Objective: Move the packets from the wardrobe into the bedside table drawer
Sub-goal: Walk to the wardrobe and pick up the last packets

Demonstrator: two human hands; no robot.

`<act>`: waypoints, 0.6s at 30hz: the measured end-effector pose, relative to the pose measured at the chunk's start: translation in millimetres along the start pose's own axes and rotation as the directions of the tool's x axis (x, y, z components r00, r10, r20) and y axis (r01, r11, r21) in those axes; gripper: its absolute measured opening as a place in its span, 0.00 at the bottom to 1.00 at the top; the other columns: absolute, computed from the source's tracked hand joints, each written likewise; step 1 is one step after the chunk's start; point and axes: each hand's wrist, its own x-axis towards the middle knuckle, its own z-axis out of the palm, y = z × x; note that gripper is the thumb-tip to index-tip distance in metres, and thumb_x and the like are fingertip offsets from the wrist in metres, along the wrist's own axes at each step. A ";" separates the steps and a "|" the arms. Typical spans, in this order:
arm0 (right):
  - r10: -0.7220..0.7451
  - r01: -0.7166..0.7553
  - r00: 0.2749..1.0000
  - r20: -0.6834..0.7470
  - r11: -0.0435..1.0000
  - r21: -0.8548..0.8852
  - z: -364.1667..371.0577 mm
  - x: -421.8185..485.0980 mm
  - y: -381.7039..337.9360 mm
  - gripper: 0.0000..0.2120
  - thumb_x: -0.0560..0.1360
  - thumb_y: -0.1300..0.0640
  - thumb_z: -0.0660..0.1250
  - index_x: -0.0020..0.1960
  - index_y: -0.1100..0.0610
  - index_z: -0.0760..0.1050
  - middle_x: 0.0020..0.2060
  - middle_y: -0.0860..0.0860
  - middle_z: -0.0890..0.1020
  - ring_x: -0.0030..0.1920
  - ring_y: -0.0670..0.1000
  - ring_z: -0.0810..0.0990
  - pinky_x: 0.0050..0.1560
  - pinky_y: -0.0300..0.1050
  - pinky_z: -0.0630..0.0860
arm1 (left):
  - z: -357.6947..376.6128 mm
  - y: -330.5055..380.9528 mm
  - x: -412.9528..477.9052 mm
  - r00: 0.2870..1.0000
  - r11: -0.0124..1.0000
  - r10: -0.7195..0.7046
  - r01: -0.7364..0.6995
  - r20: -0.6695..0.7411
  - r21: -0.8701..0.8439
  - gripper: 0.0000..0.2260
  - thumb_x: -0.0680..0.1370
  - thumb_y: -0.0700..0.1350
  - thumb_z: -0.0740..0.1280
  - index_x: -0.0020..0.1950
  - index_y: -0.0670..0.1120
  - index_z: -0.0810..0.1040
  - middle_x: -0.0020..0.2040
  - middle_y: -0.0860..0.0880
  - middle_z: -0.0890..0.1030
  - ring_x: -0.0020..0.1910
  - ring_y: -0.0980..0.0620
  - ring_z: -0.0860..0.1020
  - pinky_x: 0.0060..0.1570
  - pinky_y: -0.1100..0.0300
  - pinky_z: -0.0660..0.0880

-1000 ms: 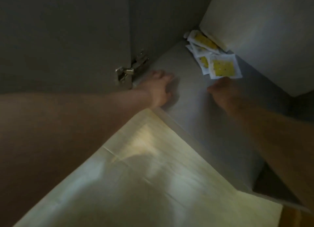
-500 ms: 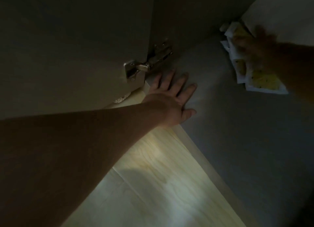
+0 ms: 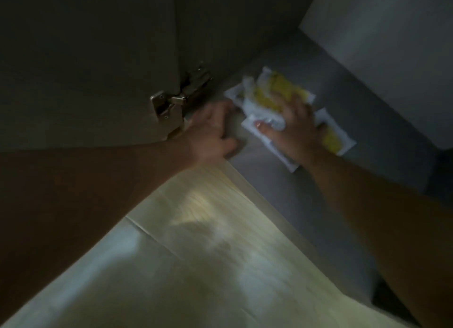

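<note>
Low light: right hand (image 3: 294,129) clutching packets (image 3: 269,92).
They crumple in its grasp; left hand (image 3: 213,131) rests loose on the shelf (image 3: 282,200) near the hinge (image 3: 171,102), holding nothing.

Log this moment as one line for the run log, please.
stage: gathering | right hand: grips yellow-and-white packets on grey wardrobe shelf | left hand: rests on shelf edge by door hinge
</note>
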 end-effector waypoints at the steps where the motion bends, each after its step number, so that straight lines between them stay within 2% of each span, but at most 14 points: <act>1: -0.007 0.007 1.000 0.006 1.000 -0.002 4.3 -16.8 -4.5 0.37 0.68 0.29 0.62 0.73 0.36 0.55 0.76 0.50 0.54 0.75 0.58 0.53 0.69 0.71 0.53 | -1.7 0.6 -1.9 0.998 0.988 -0.036 0.027 -0.056 -0.154 0.30 0.69 0.49 0.67 0.69 0.45 0.64 0.67 0.41 0.65 0.67 0.45 0.65 0.66 0.58 0.62; 3: 0.004 -0.003 0.998 0.059 1.000 -0.019 12.1 -49.9 -15.5 0.36 0.68 0.29 0.61 0.72 0.32 0.52 0.77 0.46 0.49 0.76 0.55 0.48 0.70 0.69 0.46 | -2.9 5.0 -9.9 0.972 0.927 -0.145 0.068 -0.183 -0.369 0.23 0.70 0.46 0.65 0.64 0.46 0.67 0.61 0.42 0.68 0.60 0.47 0.70 0.57 0.61 0.67; 5: 0.015 -0.013 0.993 0.114 1.000 -0.020 16.8 -77.4 -26.1 0.35 0.69 0.29 0.60 0.72 0.30 0.50 0.77 0.43 0.46 0.77 0.53 0.43 0.70 0.67 0.41 | 1.7 9.0 -21.3 0.924 0.892 -0.248 0.101 -0.291 -0.440 0.15 0.76 0.42 0.64 0.62 0.46 0.68 0.57 0.45 0.67 0.53 0.52 0.69 0.52 0.66 0.65; 7: 0.001 0.003 0.990 0.138 1.000 -0.029 23.7 -99.4 -31.5 0.36 0.68 0.28 0.58 0.71 0.29 0.47 0.77 0.41 0.43 0.77 0.51 0.40 0.71 0.65 0.38 | 8.8 11.2 -33.9 0.888 0.896 -0.295 0.129 -0.352 -0.425 0.16 0.78 0.44 0.65 0.64 0.43 0.68 0.56 0.47 0.65 0.51 0.55 0.66 0.52 0.70 0.62; 9: -0.043 0.054 0.981 0.188 0.997 -0.055 29.1 -116.8 -35.0 0.37 0.68 0.27 0.58 0.72 0.29 0.45 0.76 0.40 0.40 0.76 0.50 0.37 0.71 0.64 0.36 | 15.2 7.8 -44.1 0.851 0.865 -0.394 0.217 -0.346 -0.452 0.21 0.76 0.47 0.68 0.66 0.44 0.67 0.61 0.46 0.65 0.55 0.53 0.68 0.55 0.70 0.62; 10: -0.075 0.092 0.975 0.207 0.993 -0.074 32.2 -123.6 -35.4 0.37 0.68 0.27 0.58 0.72 0.29 0.45 0.76 0.40 0.40 0.76 0.50 0.36 0.72 0.64 0.35 | 16.5 3.4 -47.5 0.821 0.811 -0.485 0.293 -0.302 -0.506 0.24 0.75 0.48 0.69 0.67 0.45 0.66 0.63 0.45 0.66 0.58 0.50 0.70 0.59 0.67 0.65; 12: -0.131 0.158 0.961 0.245 0.983 -0.092 34.9 -134.2 -38.0 0.38 0.68 0.28 0.60 0.73 0.31 0.45 0.76 0.39 0.39 0.76 0.49 0.35 0.72 0.62 0.34 | 16.2 -7.9 -54.8 0.784 0.637 -0.616 0.441 -0.073 -0.632 0.28 0.73 0.48 0.72 0.69 0.46 0.64 0.64 0.44 0.71 0.59 0.45 0.74 0.61 0.54 0.72; 13: -0.150 0.175 0.954 0.259 0.981 -0.077 35.5 -137.9 -39.1 0.39 0.68 0.29 0.60 0.73 0.32 0.46 0.76 0.39 0.40 0.76 0.49 0.34 0.72 0.60 0.33 | 14.7 -12.4 -59.9 0.782 0.560 -0.620 0.502 0.068 -0.659 0.28 0.73 0.48 0.72 0.69 0.44 0.65 0.62 0.43 0.75 0.57 0.43 0.77 0.59 0.48 0.74; 14: -0.166 0.187 0.949 0.267 0.981 -0.053 36.5 -140.3 -39.5 0.40 0.67 0.28 0.59 0.74 0.34 0.46 0.76 0.38 0.41 0.76 0.48 0.34 0.72 0.58 0.32 | 12.6 -17.7 -65.4 0.784 0.526 -0.593 0.551 0.185 -0.647 0.26 0.73 0.48 0.72 0.67 0.42 0.68 0.59 0.42 0.78 0.54 0.41 0.79 0.57 0.45 0.76; 16: -0.220 0.229 0.943 0.249 0.973 -0.010 39.5 -144.9 -40.5 0.43 0.63 0.25 0.53 0.75 0.35 0.47 0.76 0.38 0.43 0.76 0.47 0.35 0.71 0.54 0.29 | 4.6 -27.1 -74.0 0.800 0.572 -0.527 0.583 0.287 -0.577 0.19 0.74 0.48 0.72 0.60 0.39 0.76 0.53 0.39 0.82 0.48 0.41 0.82 0.52 0.47 0.78; 18: -0.296 0.299 0.928 0.227 0.954 0.022 46.3 -152.4 -44.0 0.43 0.61 0.26 0.48 0.75 0.37 0.50 0.76 0.40 0.47 0.76 0.48 0.38 0.70 0.52 0.29 | -4.0 -35.7 -79.9 0.830 0.651 -0.481 0.554 0.283 -0.518 0.10 0.76 0.43 0.70 0.53 0.39 0.78 0.47 0.40 0.82 0.39 0.47 0.82 0.41 0.58 0.80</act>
